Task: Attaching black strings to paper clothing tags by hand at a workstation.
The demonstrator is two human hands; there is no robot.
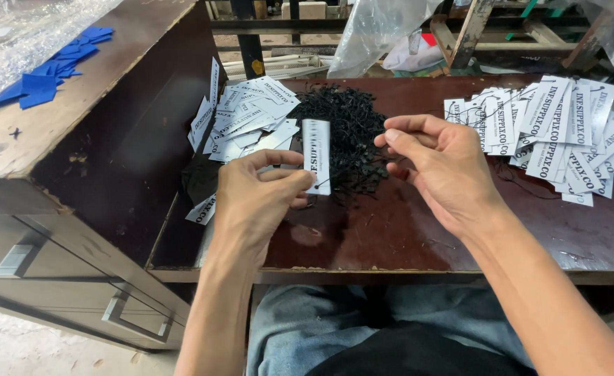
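White paper tag point(316, 154), long and thin with black letters, stands upright in the left hand point(257, 202). The left fingers point(300, 182) pinch its bottom end, where a small hole sits. It hangs just above the dark red-brown wooden bench point(404, 230), in front of the person.

The right hand point(440, 163) is just beside the tag, a bit higher. Its thumb and first finger are pressed together. They seem to pinch a thin black string, but the string is too fine to see well.

It looks like the step in hand is putting a string on the tag. The next move would need the string end to go right into the little hole. That calls for a steady tag and a careful aim, because the hole is tiny.

Right behind the tag lies a fluffy heap of thin black strings point(348, 132). To the left of the heap is a messy pile of white paper tags point(247, 115). Far to the right is another spread of white tags point(564, 132); thin black strings show near its edge.

A brown wooden cabinet with metal drawer handles point(84, 209) stands on the left. Blue cut pieces point(45, 76) lie on top of it. Clear plastic bags point(376, 31) hang at the back. The person's blue jeans point(307, 327) show below the bench.
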